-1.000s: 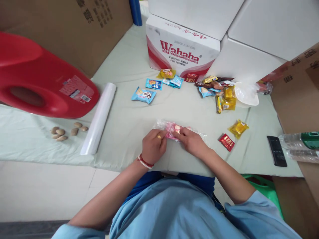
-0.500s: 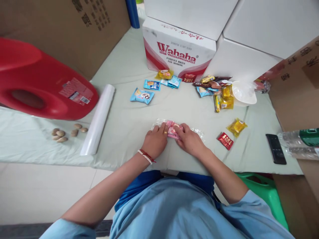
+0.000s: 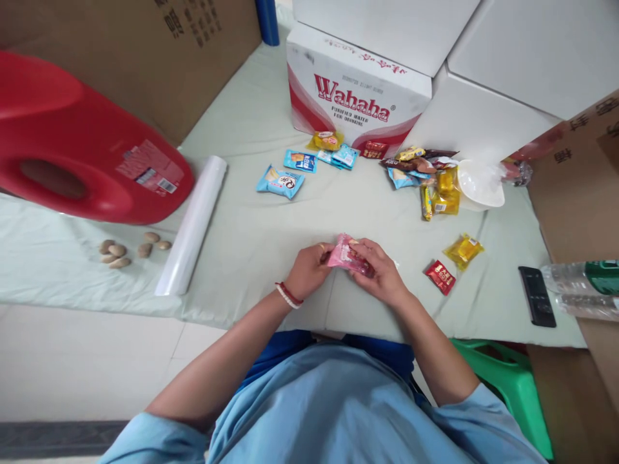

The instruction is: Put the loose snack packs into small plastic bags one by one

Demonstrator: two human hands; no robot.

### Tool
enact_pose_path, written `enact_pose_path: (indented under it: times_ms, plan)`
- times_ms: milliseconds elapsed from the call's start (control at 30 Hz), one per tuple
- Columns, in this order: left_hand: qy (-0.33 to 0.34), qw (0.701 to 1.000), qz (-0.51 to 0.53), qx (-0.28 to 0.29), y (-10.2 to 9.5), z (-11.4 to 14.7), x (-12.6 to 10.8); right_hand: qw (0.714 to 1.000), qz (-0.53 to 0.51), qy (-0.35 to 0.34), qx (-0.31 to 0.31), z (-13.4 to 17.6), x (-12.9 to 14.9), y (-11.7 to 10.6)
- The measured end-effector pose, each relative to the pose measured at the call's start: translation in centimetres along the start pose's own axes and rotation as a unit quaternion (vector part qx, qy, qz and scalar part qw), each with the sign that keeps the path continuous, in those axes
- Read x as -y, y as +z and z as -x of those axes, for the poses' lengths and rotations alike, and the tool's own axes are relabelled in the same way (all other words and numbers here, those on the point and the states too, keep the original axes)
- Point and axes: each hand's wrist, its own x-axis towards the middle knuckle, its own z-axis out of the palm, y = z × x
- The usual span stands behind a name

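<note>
Left hand (image 3: 310,267): I'm pinching the packet (image 3: 342,253) by its left end.
Right hand (image 3: 381,274): I'm gripping its right end.
Packet: on my feed, it's bridging both hands.

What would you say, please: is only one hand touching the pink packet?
No, the left hand and right hand both touch the pink packet.

Soft, even light casts faint shadows; the edges stretch.

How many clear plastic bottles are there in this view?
2: a green-labelled bottle and, just below it in the picture, a second bottle. Both are at the right edge, beside a black device. The frame cuts both off; more could be hidden beyond.
</note>
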Motion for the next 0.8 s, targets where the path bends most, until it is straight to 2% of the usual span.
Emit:
enact_pose_path:
  times_ms: [33,100,133,200,267,333,433,533,600,667,733,800]
  plan:
    - [0.001,0.993,0.113,0.032,0.0,0.3,0.0,1.000,0.018,-0.007,-0.002,0.0,-0.2,0.0]
    - [-0.023,0.945,0.316,0.078,0.1,0.8,-0.1,0.998,0.057,-0.028,-0.005,0.1,-0.6,0.2]
    - [-0.050,0.920,0.382,0.075,0.2,0.9,-0.2,0.996,0.074,-0.044,-0.004,0.1,-0.7,0.4]
    - [-0.114,0.900,0.420,0.031,0.4,0.9,-0.6,0.992,0.099,-0.083,0.005,0.0,-0.6,1.0]
    - [-0.155,0.911,0.383,-0.009,0.7,0.6,-0.9,0.988,0.104,-0.118,0.009,0.0,-0.1,1.7]
    - [-0.165,0.918,0.360,-0.033,1.0,0.3,-1.2,0.989,0.096,-0.115,-0.015,0.2,0.3,2.2]
    - [-0.180,0.893,0.411,-0.038,1.0,0.4,-1.2,0.989,0.099,-0.048,-0.097,1.0,0.2,2.0]
    - [-0.200,0.854,0.480,-0.003,1.2,1.0,-1.0,0.985,0.100,-0.025,-0.139,2.1,-0.6,1.1]
    - [-0.201,0.825,0.528,0.008,1.9,1.5,-1.0,0.987,0.065,-0.006,-0.148,2.5,-0.9,1.0]
    - [-0.188,0.794,0.578,0.000,3.0,1.6,-1.3,0.983,-0.010,0.052,-0.176,2.5,-0.7,1.4]
    - [-0.169,0.767,0.618,-0.029,4.5,1.3,-1.7,0.959,-0.134,0.133,-0.213,2.0,0.1,2.5]
    - [-0.153,0.747,0.644,-0.066,5.7,0.8,-2.2,0.905,-0.288,0.199,-0.241,1.3,1.4,3.8]
